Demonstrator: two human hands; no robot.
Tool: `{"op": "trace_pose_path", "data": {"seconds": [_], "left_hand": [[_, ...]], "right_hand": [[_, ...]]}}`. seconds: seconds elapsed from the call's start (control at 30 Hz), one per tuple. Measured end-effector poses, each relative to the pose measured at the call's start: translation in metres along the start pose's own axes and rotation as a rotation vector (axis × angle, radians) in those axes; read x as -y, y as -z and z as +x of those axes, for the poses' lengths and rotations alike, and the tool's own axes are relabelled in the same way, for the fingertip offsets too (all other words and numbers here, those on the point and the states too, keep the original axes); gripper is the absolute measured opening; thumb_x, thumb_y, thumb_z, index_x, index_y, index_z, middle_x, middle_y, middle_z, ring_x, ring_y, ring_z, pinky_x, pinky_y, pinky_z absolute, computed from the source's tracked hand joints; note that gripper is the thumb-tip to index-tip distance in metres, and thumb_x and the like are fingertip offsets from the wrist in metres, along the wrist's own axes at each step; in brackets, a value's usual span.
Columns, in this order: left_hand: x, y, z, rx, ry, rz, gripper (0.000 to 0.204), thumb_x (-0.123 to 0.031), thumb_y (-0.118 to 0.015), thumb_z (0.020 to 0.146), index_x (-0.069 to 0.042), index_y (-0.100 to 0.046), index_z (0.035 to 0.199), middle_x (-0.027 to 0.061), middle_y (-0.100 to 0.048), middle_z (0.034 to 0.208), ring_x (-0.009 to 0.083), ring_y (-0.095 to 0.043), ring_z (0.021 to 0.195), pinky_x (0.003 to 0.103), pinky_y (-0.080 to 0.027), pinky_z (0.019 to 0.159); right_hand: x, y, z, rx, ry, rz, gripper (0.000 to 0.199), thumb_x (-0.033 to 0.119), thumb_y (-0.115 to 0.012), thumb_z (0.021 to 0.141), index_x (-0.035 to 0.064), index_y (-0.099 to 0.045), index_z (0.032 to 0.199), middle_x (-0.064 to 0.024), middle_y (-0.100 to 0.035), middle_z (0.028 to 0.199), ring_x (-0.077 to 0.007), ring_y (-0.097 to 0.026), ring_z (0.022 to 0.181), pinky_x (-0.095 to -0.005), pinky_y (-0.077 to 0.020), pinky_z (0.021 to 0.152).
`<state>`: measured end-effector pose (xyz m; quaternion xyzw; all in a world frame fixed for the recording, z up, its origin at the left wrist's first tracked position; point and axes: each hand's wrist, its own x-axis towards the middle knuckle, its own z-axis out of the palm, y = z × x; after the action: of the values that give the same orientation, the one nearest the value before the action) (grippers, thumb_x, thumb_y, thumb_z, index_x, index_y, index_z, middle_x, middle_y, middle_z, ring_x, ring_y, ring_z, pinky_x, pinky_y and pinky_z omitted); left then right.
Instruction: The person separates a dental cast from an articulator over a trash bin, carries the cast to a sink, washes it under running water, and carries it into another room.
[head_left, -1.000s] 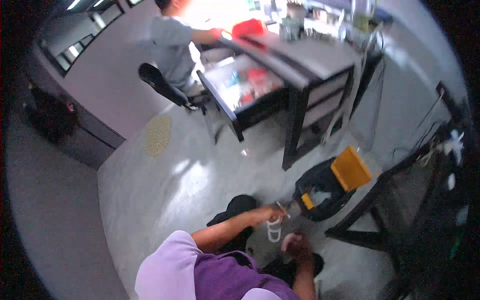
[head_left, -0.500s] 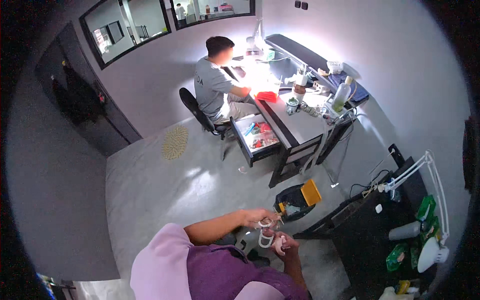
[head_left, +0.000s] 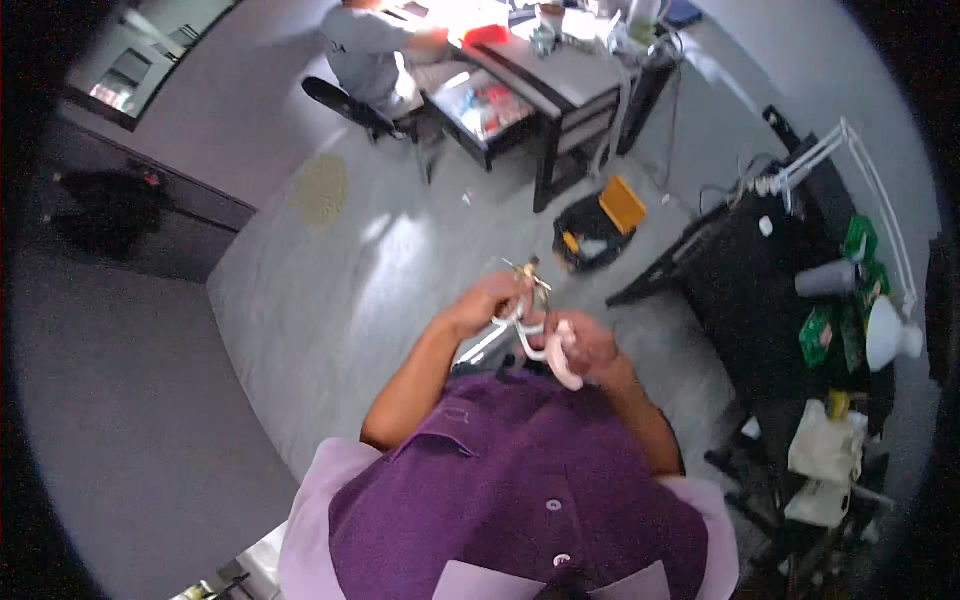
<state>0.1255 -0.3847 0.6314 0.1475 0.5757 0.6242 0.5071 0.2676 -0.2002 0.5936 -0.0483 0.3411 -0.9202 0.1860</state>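
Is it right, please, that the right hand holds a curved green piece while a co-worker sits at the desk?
Not quite: the head view shows the right hand holding a curved piece that is pale pink, not green. The co-worker does sit at the desk.

Hands point(head_left: 588, 347) blurred, co-worker point(head_left: 365, 55) cut off above

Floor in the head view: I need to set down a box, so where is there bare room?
The broadest bare patch of floor lies between the grey partition, round mat and left hand. A narrower one separates the right hand from the black desk. The desktop's far side is crowded: white lamp, green packets.
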Motion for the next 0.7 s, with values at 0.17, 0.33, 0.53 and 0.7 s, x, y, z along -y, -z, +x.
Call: {"op": "trace_pose_path", "data": {"seconds": [0.17, 0.33, 0.53, 0.7], "left_hand": [[0.006, 0.026, -0.04, 0.029, -0.127, -0.043, 0.045, -0.041, -0.054, 0.097, -0.005, -0.064, 0.072, 0.0054, -0.063, 0.081, 0.0147, -0.054, 0.076, 0.03, -0.04, 0.07], [-0.006, 0.043, -0.105, -0.032, -0.278, 0.035, 0.05, -0.043, -0.051, 0.098, -0.003, -0.064, 0.071, 0.0138, -0.067, 0.095, 0.0249, -0.059, 0.102, 0.038, -0.039, 0.095], [-0.005, 0.067, -0.189, -0.377, -0.25, 0.123, 0.05, -0.04, -0.051, 0.099, 0.0, -0.062, 0.071, 0.016, -0.063, 0.116, 0.0247, -0.058, 0.107, 0.042, -0.036, 0.102], [0.034, 0.096, -0.247, -0.625, -0.335, -0.088, 0.043, -0.035, -0.045, 0.103, 0.005, -0.063, 0.104, 0.0092, -0.065, 0.103, 0.0209, -0.063, 0.102, 0.033, -0.047, 0.083]], "right_hand": [[-0.016, -0.008, 0.031, 0.086, -0.14, 0.05, 0.037, 0.028, -0.07, 0.078, -0.0001, -0.059, 0.099, -0.0092, -0.064, 0.092, -0.0163, -0.061, 0.079, -0.0303, -0.0487, 0.072], [-0.047, -0.05, 0.065, 0.073, -0.239, 0.029, 0.034, 0.022, -0.068, 0.069, 0.0, -0.06, 0.093, -0.0086, -0.064, 0.09, -0.0175, -0.061, 0.078, -0.031, -0.0491, 0.073], [-0.086, -0.091, 0.106, 0.107, -0.237, 0.076, 0.034, 0.017, -0.067, 0.062, -0.0009, -0.061, 0.091, -0.0146, -0.062, 0.1, -0.0236, -0.063, 0.092, -0.0397, -0.05, 0.09], [-0.107, -0.12, 0.136, 0.138, -0.224, 0.05, 0.033, 0.013, -0.065, 0.058, -0.0026, -0.063, 0.088, -0.0256, -0.051, 0.133, -0.0279, -0.063, 0.107, -0.0468, -0.0462, 0.102]]}}
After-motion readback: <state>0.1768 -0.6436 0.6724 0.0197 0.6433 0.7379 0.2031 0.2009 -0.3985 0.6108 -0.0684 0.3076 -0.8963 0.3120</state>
